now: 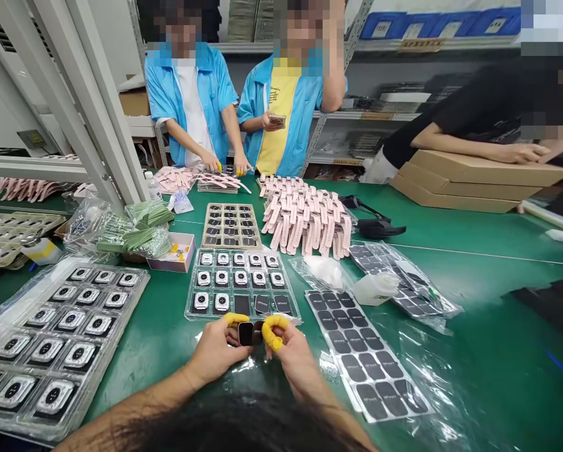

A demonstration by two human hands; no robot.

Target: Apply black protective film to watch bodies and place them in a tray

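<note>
My left hand (215,351), a yellow cot on its index finger, holds a small square watch case (246,334) with a dark face. My right hand (288,348) has yellow-cotted fingers pinched on a dark film piece (257,333) at the right edge of the case. Just beyond both hands lies a clear tray (290,295) of white watch cases, with bare dark squares at its front right. On the right is a sheet of dark square stickers (356,339). A larger clear tray of watch cases (142,285) lies on the left.
Behind the trays are a beige tray (232,225), pink straps (304,216), a small box (171,253) and bagged green straps (142,229). A white bottle (376,287) stands near plastic-wrapped sheets (403,282). Two people in blue work opposite; another leans on brown cartons (474,179).
</note>
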